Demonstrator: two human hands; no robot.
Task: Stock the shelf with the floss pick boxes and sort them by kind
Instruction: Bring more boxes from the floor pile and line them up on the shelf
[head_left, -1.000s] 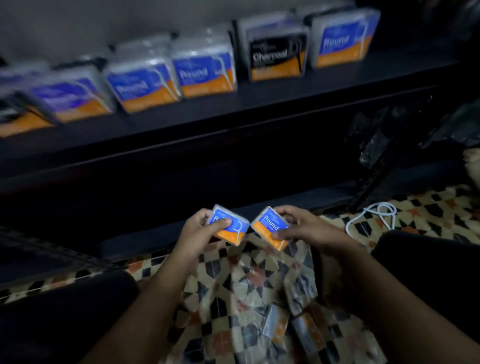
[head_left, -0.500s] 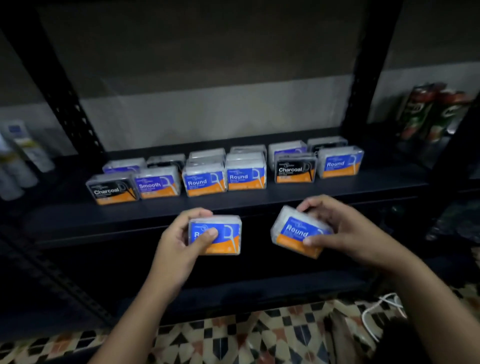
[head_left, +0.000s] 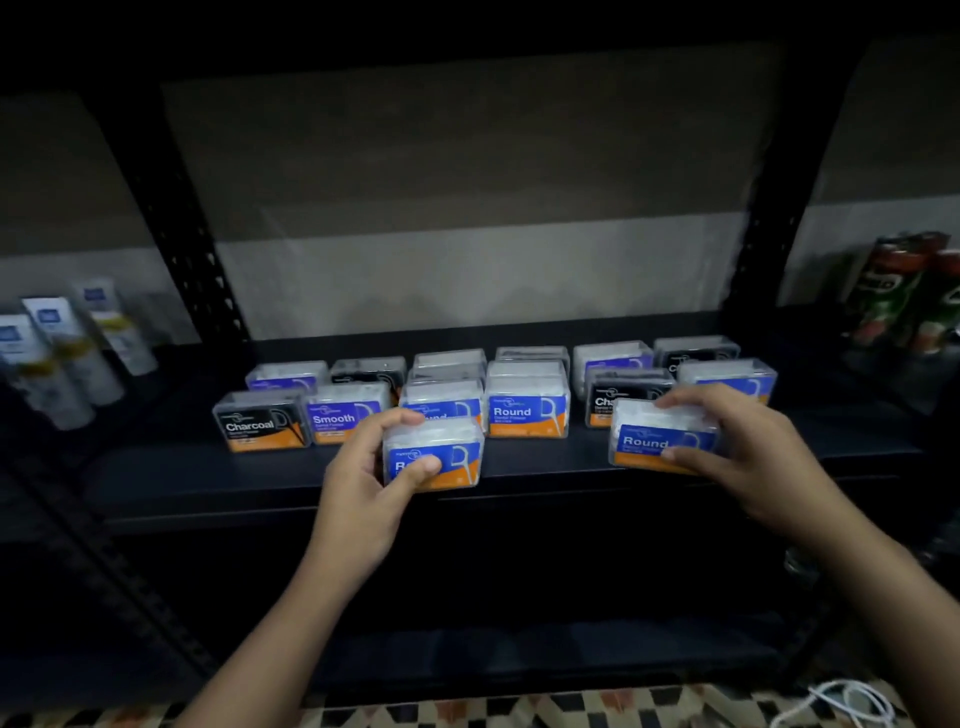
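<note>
Dim black shelf (head_left: 519, 470) carries rows of floss boxes: Charcoal (head_left: 262, 423), Smooth (head_left: 345, 413), Round (head_left: 527, 410). Left hand (head_left: 363, 483) grips a Round box (head_left: 434, 457) at the shelf's front edge, thumb across its label. Right hand (head_left: 743, 447) grips a second Round box (head_left: 662, 439), just in front of the right-hand rows. Tubes (head_left: 78, 353) stand far left.

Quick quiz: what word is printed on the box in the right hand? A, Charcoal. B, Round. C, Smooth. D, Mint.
B: the box in the right hand has a blue label that plainly reads Round, above an orange strip.
</note>
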